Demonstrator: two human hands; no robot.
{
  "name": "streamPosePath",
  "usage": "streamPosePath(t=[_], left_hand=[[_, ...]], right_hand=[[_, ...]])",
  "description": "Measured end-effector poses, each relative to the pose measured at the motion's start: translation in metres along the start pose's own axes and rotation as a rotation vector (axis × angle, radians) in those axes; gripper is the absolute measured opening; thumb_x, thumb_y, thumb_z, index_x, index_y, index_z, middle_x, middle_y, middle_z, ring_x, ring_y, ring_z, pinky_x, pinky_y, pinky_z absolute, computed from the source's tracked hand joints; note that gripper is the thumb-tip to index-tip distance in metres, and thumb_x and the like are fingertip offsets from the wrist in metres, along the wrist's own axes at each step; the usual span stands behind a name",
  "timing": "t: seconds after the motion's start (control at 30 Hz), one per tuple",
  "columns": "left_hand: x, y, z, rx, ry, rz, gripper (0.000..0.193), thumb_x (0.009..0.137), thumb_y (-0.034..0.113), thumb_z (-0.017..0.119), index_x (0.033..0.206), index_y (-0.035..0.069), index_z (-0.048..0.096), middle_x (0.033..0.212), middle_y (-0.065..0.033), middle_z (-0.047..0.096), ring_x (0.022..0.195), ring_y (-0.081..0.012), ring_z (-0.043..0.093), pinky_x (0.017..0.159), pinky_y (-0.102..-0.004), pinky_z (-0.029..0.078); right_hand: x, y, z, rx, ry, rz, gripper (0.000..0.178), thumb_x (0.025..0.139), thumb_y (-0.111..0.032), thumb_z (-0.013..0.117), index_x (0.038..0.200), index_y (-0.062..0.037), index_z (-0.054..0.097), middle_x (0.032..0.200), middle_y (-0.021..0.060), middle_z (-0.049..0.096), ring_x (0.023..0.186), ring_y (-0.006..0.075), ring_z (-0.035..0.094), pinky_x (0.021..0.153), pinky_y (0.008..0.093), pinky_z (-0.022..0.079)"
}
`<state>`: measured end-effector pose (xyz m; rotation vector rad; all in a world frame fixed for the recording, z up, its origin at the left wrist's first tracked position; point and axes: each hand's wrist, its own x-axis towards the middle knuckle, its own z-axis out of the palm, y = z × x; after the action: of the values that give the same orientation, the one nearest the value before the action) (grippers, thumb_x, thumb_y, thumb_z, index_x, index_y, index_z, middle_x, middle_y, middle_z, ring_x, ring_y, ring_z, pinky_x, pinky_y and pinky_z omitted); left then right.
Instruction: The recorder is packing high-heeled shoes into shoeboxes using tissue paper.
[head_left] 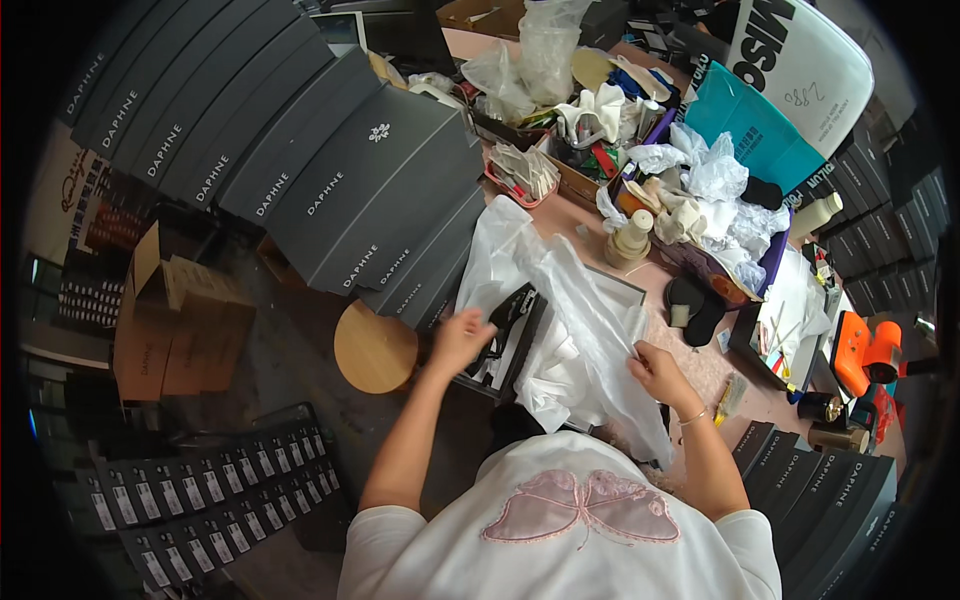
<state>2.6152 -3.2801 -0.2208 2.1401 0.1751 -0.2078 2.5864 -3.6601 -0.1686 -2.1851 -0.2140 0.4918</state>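
Observation:
In front of me, a dark shoebox (493,384) lies open with a black shoe (514,318) inside. White tissue paper (590,320) spreads from the far end of the box across to my right and hangs down toward my lap. My right hand (660,374) is closed, with the paper's edge pinched in its fingers. At the box's left side is my left hand (462,340), close to the shoe; its fingers are smeared by motion, and I cannot tell whether they grip anything. Crumpled white paper (555,365) lies beside the shoe.
Dark shoeboxes (370,190) are stacked at the left, above a round wooden stool (375,346). A cream bottle (629,240), a black sponge-like item (694,308) and a yellow-handled brush (731,396) are on the table. An orange tool (866,355) is at the right.

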Motion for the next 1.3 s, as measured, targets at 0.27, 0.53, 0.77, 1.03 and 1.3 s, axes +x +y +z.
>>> streamPosePath(t=[0.27, 0.53, 0.77, 1.03, 1.3], left_hand=[[0.016, -0.023, 0.038, 0.313, 0.109, 0.049, 0.067, 0.077, 0.003, 0.058, 0.14, 0.011, 0.034, 0.111, -0.0254, 0.057, 0.105, -0.0413, 0.056, 0.087, -0.0481, 0.046], [-0.097, 0.099, -0.046, -0.605, -0.731, -0.197, 0.057, 0.095, 0.03, 0.055, 0.138, 0.002, 0.032, 0.115, -0.0115, 0.057, 0.094, -0.0176, 0.061, 0.079, -0.0285, 0.051], [-0.107, 0.104, 0.04, -1.441, -0.988, -0.577, 0.071, 0.095, 0.055, 0.04, 0.135, -0.003, 0.034, 0.124, -0.0162, 0.055, 0.109, -0.0215, 0.058, 0.095, -0.0341, 0.047], [-0.111, 0.133, 0.065, -1.062, -0.423, -0.166, 0.038, 0.089, 0.028, 0.065, 0.114, 0.0, 0.059, 0.1, -0.0086, 0.066, 0.091, -0.0135, 0.062, 0.081, -0.0247, 0.049], [-0.115, 0.15, 0.039, -0.82, -0.878, 0.075, 0.061, 0.082, 0.006, 0.065, 0.136, -0.005, 0.037, 0.132, -0.0129, 0.048, 0.124, -0.0215, 0.044, 0.106, -0.0337, 0.031]], right_hand=[[-0.012, -0.023, -0.004, 0.136, 0.147, -0.05, 0.023, 0.082, -0.013, 0.061, 0.101, 0.0006, 0.06, 0.064, 0.0145, 0.053, 0.059, 0.0208, 0.05, 0.058, 0.0358, 0.043], [-0.009, -0.075, 0.005, -0.1, 0.259, -0.351, 0.016, 0.08, -0.003, 0.059, 0.096, 0.0007, 0.061, 0.082, 0.0212, 0.059, 0.081, 0.04, 0.059, 0.073, 0.0435, 0.047], [-0.025, -0.081, 0.028, 0.495, -0.223, -0.174, 0.021, 0.077, 0.005, 0.056, 0.098, 0.0027, 0.061, 0.085, 0.0105, 0.067, 0.076, 0.0139, 0.055, 0.074, 0.0305, 0.047], [-0.062, -0.066, 0.002, 0.249, -0.019, -0.183, 0.03, 0.073, 0.005, 0.062, 0.103, 0.0011, 0.06, 0.086, 0.0072, 0.065, 0.08, 0.0115, 0.055, 0.076, 0.0285, 0.046], [-0.094, -0.071, -0.003, 0.696, -0.064, 0.104, 0.024, 0.088, 0.001, 0.051, 0.111, 0.0002, 0.06, 0.083, -0.005, 0.055, 0.074, 0.0031, 0.047, 0.064, 0.0197, 0.041]])
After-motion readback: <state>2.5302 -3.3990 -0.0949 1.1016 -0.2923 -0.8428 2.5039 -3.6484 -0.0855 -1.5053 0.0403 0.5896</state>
